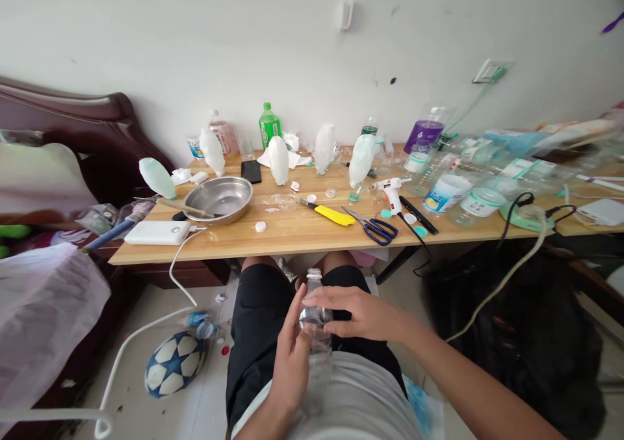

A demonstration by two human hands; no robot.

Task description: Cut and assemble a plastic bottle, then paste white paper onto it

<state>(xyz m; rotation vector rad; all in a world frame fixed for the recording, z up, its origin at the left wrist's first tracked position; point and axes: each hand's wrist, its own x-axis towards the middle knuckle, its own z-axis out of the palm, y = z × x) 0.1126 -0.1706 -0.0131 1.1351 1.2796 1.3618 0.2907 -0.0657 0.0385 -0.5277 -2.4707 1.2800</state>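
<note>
A clear, capless plastic bottle (319, 355) stands roughly upright between my hands, over my lap. My left hand (292, 365) grips its side from the left, the thumb in front. From the right, my right hand (355, 313) closes its bent fingers round the bottle's shoulder, below the bare neck. Just ahead, on the wooden table (292, 242), lie a yellow utility knife (334, 215), dark-handled scissors (380, 231) and a white bottle cap (260, 227). Several whitish, bulb-shaped pieces stand farther back, one of them a white bulb (278, 160).
A metal bowl (219, 199) and a white power bank (156, 232) occupy the table's left side. To the right are a glue gun (391, 193), a black marker (419, 216) and many clear bottles (480, 203). A white cable (139, 329) hangs at left above a ball (175, 364) on the floor.
</note>
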